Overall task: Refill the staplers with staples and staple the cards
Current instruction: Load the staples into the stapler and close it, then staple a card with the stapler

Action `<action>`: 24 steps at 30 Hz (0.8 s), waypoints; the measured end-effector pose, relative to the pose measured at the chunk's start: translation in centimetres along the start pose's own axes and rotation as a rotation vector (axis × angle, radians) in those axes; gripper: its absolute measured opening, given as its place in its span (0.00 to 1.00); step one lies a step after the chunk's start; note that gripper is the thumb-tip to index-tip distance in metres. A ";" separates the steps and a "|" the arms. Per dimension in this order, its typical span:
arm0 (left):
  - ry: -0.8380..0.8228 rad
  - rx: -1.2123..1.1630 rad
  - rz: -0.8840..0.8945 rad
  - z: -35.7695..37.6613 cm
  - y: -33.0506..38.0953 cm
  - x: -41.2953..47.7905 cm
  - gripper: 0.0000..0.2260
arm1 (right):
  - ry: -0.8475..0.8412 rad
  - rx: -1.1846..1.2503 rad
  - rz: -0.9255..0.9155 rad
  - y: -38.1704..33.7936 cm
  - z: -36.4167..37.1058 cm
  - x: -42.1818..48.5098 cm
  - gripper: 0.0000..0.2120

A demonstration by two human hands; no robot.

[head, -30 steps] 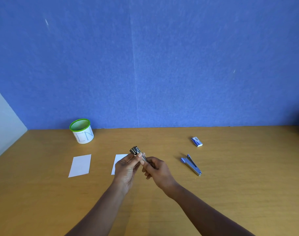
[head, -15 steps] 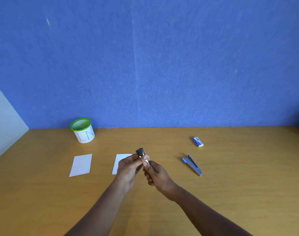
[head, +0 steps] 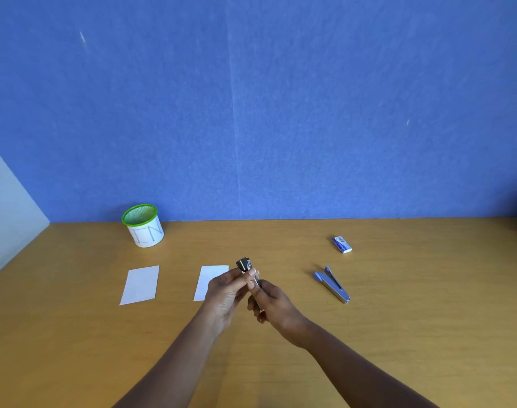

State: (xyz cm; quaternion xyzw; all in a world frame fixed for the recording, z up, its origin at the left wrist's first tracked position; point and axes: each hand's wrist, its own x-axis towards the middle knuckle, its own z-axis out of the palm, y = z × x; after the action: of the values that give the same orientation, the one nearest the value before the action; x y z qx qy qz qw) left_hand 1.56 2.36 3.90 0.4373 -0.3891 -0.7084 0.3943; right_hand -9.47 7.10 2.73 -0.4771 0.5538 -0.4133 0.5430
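Head view: wooden desk (head: 404,334) meets blue wall (head: 251,113); left hand (head: 223,294) and right hand (head: 276,304) grasp a dark stapler (head: 245,264).

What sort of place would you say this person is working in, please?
Probably an office desk or cubicle: a wooden desktop backed by a blue fabric partition, with a green-rimmed mesh pen cup and a blue metal stapler lying on it.

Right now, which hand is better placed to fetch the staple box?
Probably right: the staple box lies right of the right hand, beyond the blue stapler; the left hand also grips the dark stapler.
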 end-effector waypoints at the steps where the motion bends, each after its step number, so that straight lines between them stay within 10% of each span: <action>1: -0.004 0.023 -0.012 -0.1 -0.1 0.0 0.12 | -0.012 0.004 0.007 0.0 -0.1 0.0 0.11; 14: 0.009 0.376 -0.104 -2.2 -0.2 2.2 0.15 | 0.086 0.063 0.177 -0.1 -0.8 0.8 0.09; 24: 0.363 0.929 -0.105 -8.2 -1.6 6.2 0.19 | 0.115 -0.023 0.311 1.7 -1.6 1.6 0.08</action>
State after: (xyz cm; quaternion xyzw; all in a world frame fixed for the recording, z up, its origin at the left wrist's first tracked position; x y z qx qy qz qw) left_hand 6.92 -4.25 -2.04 0.7019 -0.5659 -0.3918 0.1833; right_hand -11.13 5.79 0.85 -0.3676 0.6558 -0.3447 0.5622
